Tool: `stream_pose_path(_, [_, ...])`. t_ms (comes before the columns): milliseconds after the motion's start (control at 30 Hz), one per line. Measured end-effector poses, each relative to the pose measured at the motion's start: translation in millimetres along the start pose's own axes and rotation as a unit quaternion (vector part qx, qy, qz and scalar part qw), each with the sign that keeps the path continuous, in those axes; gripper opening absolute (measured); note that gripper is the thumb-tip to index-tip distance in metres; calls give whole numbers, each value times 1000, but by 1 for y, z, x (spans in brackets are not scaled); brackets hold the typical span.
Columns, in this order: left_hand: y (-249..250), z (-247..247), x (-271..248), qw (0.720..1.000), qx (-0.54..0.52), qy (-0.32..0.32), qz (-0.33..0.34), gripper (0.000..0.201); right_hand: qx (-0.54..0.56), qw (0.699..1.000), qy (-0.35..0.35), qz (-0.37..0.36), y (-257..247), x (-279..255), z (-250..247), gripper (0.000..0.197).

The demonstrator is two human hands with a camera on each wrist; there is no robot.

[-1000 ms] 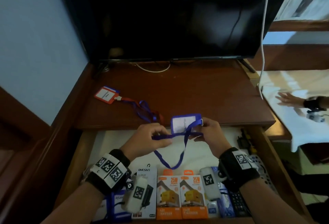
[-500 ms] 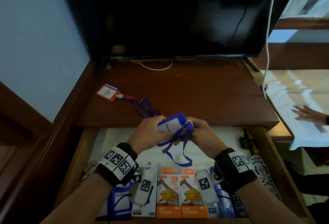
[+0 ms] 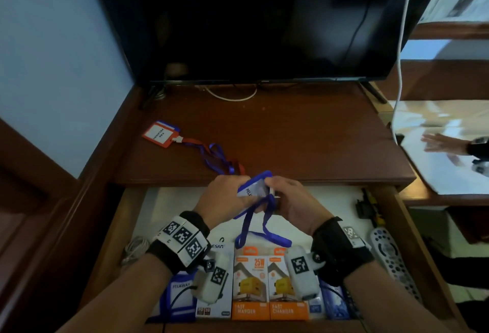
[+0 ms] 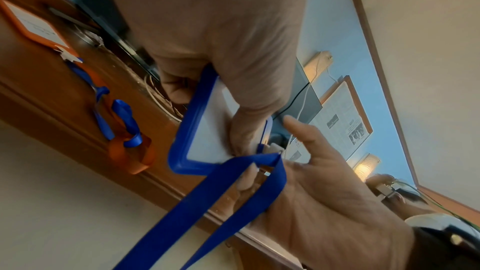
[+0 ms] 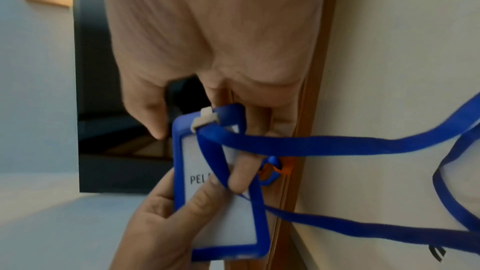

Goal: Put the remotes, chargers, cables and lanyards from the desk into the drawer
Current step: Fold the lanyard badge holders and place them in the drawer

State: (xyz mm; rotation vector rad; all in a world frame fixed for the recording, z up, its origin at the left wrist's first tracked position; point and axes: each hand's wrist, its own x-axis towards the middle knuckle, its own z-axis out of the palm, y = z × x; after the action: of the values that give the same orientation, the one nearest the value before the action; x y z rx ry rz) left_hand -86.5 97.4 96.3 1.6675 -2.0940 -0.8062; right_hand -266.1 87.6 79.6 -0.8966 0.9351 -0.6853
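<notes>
Both hands hold a blue lanyard over the open drawer (image 3: 180, 205). My left hand (image 3: 225, 197) grips its blue badge holder (image 3: 252, 187), thumb on the white card face (image 5: 221, 223). My right hand (image 3: 288, 200) holds the blue strap (image 4: 207, 202) at the badge's clip, the strap looped around its fingers (image 5: 241, 174). The rest of the strap (image 3: 254, 232) hangs in a loop toward the boxes below. A second lanyard lies on the desk: an orange badge (image 3: 158, 134) with tangled orange and blue straps (image 3: 217, 158).
The drawer holds orange charger boxes (image 3: 270, 287), a white box, a grey remote (image 3: 389, 256), a coiled cable (image 3: 135, 249), a blue badge (image 3: 180, 295) and a black item (image 3: 366, 207). A television (image 3: 264, 20) stands at the desk's back. Another person's hand (image 3: 444, 143) is at right.
My hands have come together from holding the strap stretched apart. The badge now sits between them and the hanging loop is shorter. The other person's hand has shifted.
</notes>
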Motion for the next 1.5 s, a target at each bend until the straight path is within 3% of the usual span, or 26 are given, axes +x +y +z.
stream_pose_path(167, [1,2,-1,1000,8,3,19,20,-69,997,40,4,7,-2,2,20])
stream_pose_path(433, [-8,-11,-2,1000,10,-28,7,20,-103,990,99,8,12,-1,-8,30])
stream_pose_path(567, [-12,-20,-2,993,-119,5,-24,18,-91,987,132,17,12,-4,-12,25])
stream_pose_path(800, [-5,-9,-3,929,-346,82,-104,11,-44,986,156,-21,15,-2,-3,28])
stream_pose_path(933, [11,2,-2,873,-449,135,-134,3,22,990,133,-32,10,-3,10,26])
stream_pose_path(1100, [27,20,-3,816,-538,160,-141,8,74,988,127,-50,5,-4,29,19])
stream_pose_path(1167, [28,22,-2,808,-546,167,-146,9,53,988,136,-57,2,-5,31,16])
stream_pose_path(1333, [23,21,0,838,-506,143,-142,16,-56,989,112,-72,-8,-10,29,20])
stream_pose_path(1433, [12,17,2,874,-461,119,-103,40,-131,986,79,-65,-15,-16,25,23])
stream_pose_path(1500, [4,11,1,918,-381,101,-46,63,-174,982,52,-55,-20,-19,20,23])
